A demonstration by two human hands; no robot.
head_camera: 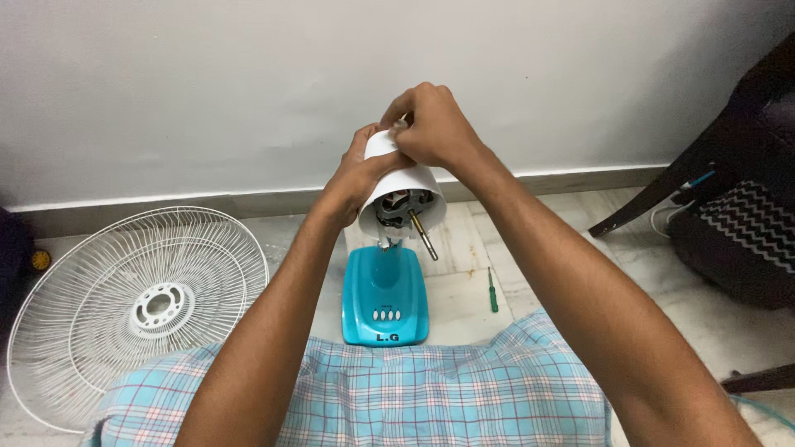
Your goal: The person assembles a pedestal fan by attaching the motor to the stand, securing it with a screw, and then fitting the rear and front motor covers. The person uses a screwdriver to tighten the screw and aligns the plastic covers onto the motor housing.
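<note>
Both my hands grip a white fan motor housing [403,178].
My left hand [354,178] wraps its side; my right hand [431,124] pinches its top, above the blue fan base [386,298] on the floor [464,302], wire fan guard [132,306] left.

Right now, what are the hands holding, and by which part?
Both hands grip the white plastic motor cover of the blue fan: left hand around its side, right hand on its top end.

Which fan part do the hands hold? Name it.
The white motor housing atop the blue fan base, gripped by left hand and right hand. The white wire guard lies untouched on the floor, leftward.
</note>
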